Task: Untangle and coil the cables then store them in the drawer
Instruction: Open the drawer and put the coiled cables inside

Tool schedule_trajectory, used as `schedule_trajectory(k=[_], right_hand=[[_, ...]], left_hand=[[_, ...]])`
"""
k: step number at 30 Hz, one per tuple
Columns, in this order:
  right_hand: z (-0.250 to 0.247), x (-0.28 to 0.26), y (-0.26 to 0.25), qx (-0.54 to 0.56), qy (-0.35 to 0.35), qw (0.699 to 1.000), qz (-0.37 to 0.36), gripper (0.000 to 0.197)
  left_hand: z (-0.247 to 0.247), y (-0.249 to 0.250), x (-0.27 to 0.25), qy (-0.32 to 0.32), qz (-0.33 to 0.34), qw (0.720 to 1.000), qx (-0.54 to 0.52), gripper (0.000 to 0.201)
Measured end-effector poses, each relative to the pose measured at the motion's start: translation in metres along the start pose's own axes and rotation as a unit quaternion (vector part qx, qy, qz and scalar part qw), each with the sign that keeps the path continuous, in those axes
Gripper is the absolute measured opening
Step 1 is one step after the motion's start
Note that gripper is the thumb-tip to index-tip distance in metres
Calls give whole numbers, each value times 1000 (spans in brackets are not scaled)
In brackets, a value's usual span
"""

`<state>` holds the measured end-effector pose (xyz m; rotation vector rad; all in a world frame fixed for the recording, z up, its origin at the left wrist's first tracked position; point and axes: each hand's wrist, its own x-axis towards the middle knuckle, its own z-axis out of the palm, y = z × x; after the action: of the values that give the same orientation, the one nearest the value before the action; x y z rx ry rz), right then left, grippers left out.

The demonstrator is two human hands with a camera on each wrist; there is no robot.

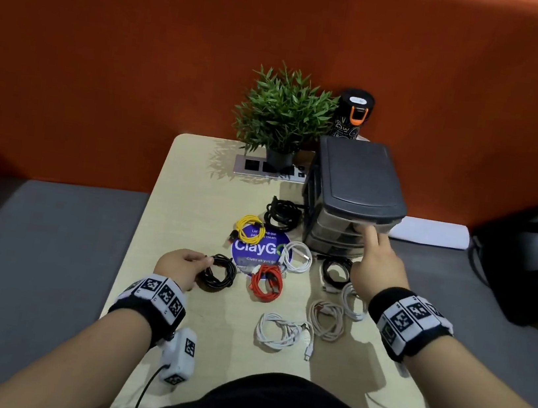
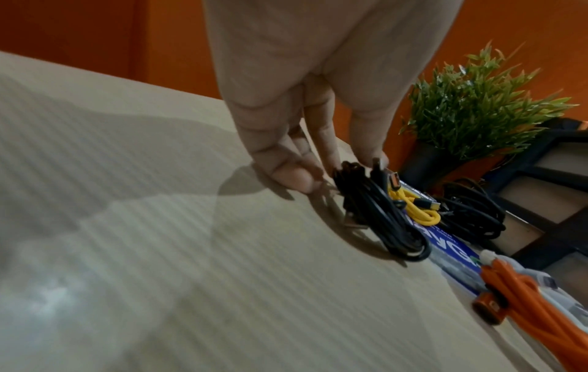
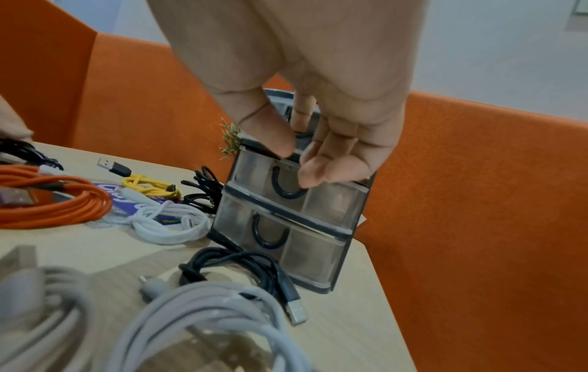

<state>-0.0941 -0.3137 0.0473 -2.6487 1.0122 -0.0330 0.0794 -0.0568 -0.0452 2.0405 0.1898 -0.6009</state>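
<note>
A coiled black cable (image 1: 218, 271) lies on the pale wooden tabletop (image 1: 193, 193). Its left edge is pinched between the thumb and fingers of the left hand (image 1: 179, 267). To its right lie an orange-red coil (image 1: 267, 283), a white coil (image 1: 296, 258) and a yellow coil (image 1: 250, 229) around a round purple sticker (image 1: 254, 246). The right hand (image 1: 378, 266) reaches the dark grey plastic drawer unit (image 1: 357, 178), with thumb and forefinger closing on the handle of its top drawer (image 1: 337, 223).

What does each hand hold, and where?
Left hand pinches the black coiled cable by its left edge. Right hand touches the top drawer; whether it grips cannot be told.
</note>
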Motion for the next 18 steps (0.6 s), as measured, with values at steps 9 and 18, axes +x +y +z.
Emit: schedule_trajectory(k=[9, 18], right_hand=[[8, -29, 16, 21, 15, 998, -50, 45], [10, -64, 35, 3, 26, 991, -132, 47]], left_hand=[[27, 60, -13, -12, 372, 879, 297, 17], [90, 102, -4, -95, 453, 670, 581, 34]])
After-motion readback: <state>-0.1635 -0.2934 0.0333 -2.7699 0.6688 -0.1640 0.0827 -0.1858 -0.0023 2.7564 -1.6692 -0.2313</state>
